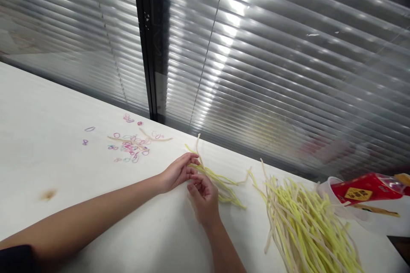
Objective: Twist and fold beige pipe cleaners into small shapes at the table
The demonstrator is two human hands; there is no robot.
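My left hand [177,172] and my right hand [203,194] meet over a small bunch of yellow and cream strands [221,183] on the white table [48,153]. The left fingers pinch the bunch near its far end. The right hand's fingers curl around the strands just below. To the right lies a big loose pile of the same yellow and cream strands [304,222]. To the left, several small coloured rubber bands [131,145] are scattered, with two loose cream strands [153,137] among them.
A red and clear plastic package [361,194] lies at the far right beside the pile. A glass wall with horizontal blinds [256,72] and a black frame post [145,42] runs along the table's far edge. A brown knot [48,195] marks the tabletop.
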